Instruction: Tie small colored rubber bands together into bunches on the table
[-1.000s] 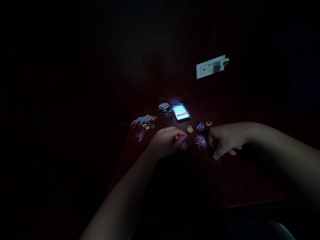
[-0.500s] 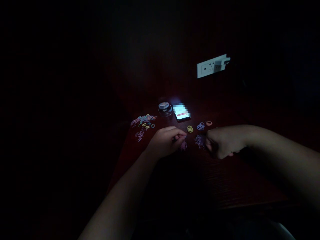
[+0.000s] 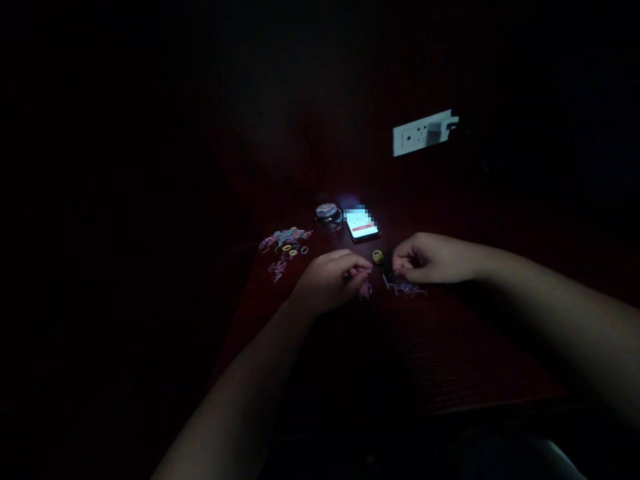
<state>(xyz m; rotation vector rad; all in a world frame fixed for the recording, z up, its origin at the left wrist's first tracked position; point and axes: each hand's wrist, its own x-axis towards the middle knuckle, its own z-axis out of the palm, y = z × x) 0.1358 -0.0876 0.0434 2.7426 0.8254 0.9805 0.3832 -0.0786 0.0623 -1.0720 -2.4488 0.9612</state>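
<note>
My left hand is closed in a pinch, with a small pale hair tie showing at its fingertips. Just under those fingertips lies a pile of pink hair ties. My right hand is closed too, its thumb and fingers curled together; whatever they may hold is too dark and small to make out. Below it a pile of purple hair ties is spread on the table. Yellow hair ties lie stacked between the two hands.
On the dark red table, a lit phone lies beside a lidded glass jar. A heap of mixed coloured hair ties and a smaller pink heap sit at the left. A socket panel is on the wall.
My right hand has lifted off the purple pile and turned, moving up and left, now hiding the blue-purple and orange ties. The purple pile is more spread out. My left hand has barely moved.
</note>
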